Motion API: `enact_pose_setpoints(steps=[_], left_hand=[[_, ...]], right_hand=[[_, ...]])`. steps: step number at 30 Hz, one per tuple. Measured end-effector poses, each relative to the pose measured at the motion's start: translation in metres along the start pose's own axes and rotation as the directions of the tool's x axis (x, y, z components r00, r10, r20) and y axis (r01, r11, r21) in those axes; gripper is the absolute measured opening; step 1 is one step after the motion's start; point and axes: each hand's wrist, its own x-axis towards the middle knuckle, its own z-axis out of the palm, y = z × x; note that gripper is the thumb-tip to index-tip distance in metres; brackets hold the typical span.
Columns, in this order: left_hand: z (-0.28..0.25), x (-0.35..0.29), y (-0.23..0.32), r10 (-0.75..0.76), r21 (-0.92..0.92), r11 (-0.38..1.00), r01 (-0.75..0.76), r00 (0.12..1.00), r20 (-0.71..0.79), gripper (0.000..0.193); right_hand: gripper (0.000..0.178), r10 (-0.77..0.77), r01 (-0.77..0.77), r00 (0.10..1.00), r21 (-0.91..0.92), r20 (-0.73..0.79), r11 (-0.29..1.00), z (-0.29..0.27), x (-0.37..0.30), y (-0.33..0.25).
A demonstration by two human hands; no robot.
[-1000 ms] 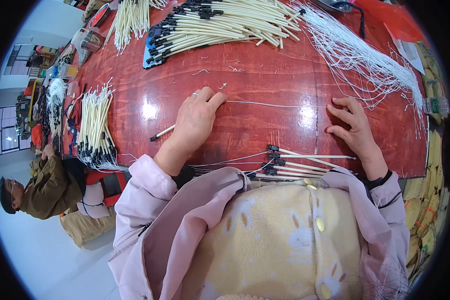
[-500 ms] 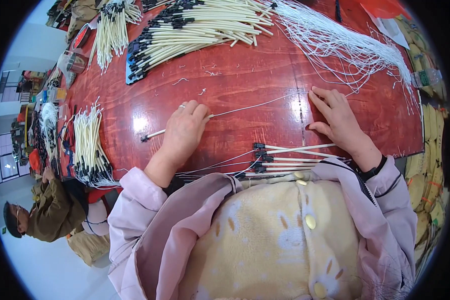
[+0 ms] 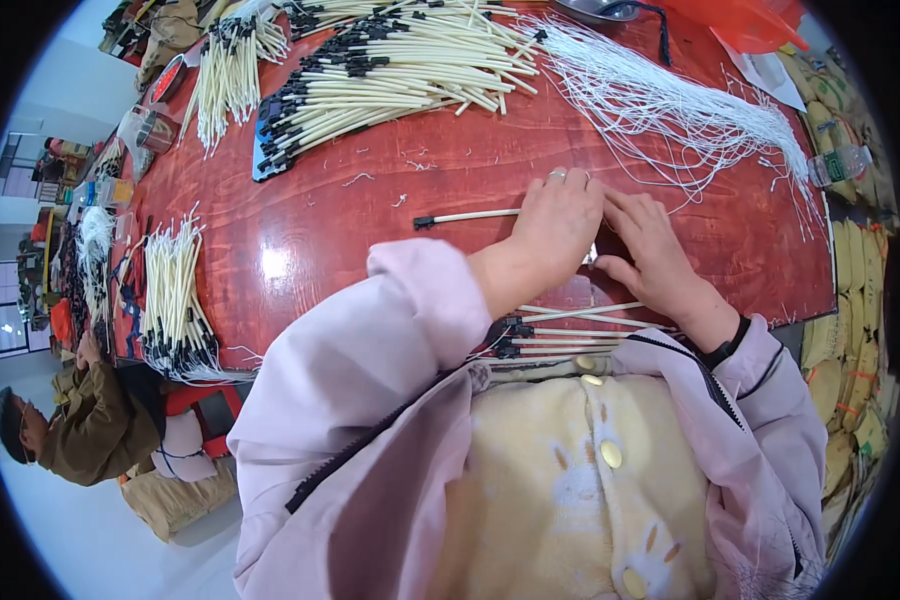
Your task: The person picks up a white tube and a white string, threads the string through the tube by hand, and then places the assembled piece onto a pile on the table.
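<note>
My left hand [image 3: 560, 220] is closed around a thin cream tube [image 3: 470, 215] above the red table. The tube's black end piece [image 3: 423, 223] points left; its other end is hidden under my fingers. Right beside it, my right hand [image 3: 655, 250] meets the left at the fingertips. Its fingers are bent over the white cord, whose part between the hands is hidden; its thumb stands apart below. Nearer my body, several cream tubes with black ends [image 3: 550, 335] lie by the table's front edge.
A large pile of cream tubes [image 3: 410, 70] lies at the far side. A bundle of white cords [image 3: 670, 110] spreads at the far right. Another tube bundle [image 3: 175, 295] lies left. A person in a brown jacket [image 3: 100, 430] sits at left. Sacks [image 3: 845, 330] are stacked right.
My left hand has moved right and slightly away from me with the tube, up to my right hand. The stretch of cord visible between them is now hidden. My right hand has shifted slightly left.
</note>
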Motion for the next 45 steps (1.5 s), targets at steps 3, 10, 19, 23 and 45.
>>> enact_pose_setpoints(steps=[3, 10, 19, 23, 45], left_hand=[[-0.034, -0.024, 0.007, -0.046, -0.003, 0.999, 0.047, 0.990, 0.133, 0.032], [-0.049, -0.052, -0.017, -0.095, 0.074, 0.993, 0.087, 0.989, 0.113, 0.034], [-0.007, -0.019, -0.023, -0.014, 0.124, 0.992, 0.009, 0.999, 0.034, 0.018], [-0.011, -0.021, -0.028, -0.056, 0.110, 0.993, 0.050, 0.997, 0.046, 0.013], [0.001, -0.012, -0.032, 0.016, 0.098, 0.995, -0.019, 0.999, 0.037, 0.014]], right_hand=[[0.075, -0.071, 0.072, 0.996, 0.010, -0.049, 0.997, -0.013, -0.005, 0.009], [0.082, -0.073, 0.070, 0.995, -0.046, -0.071, 0.997, -0.009, 0.017, 0.013], [0.090, -0.167, 0.182, 0.980, -0.140, 0.112, 0.973, -0.010, 0.030, 0.026], [0.091, -0.149, 0.166, 0.977, -0.103, 0.152, 0.981, -0.007, 0.021, 0.021], [0.089, -0.076, 0.096, 0.988, -0.150, 0.136, 0.984, -0.009, 0.013, 0.009]])
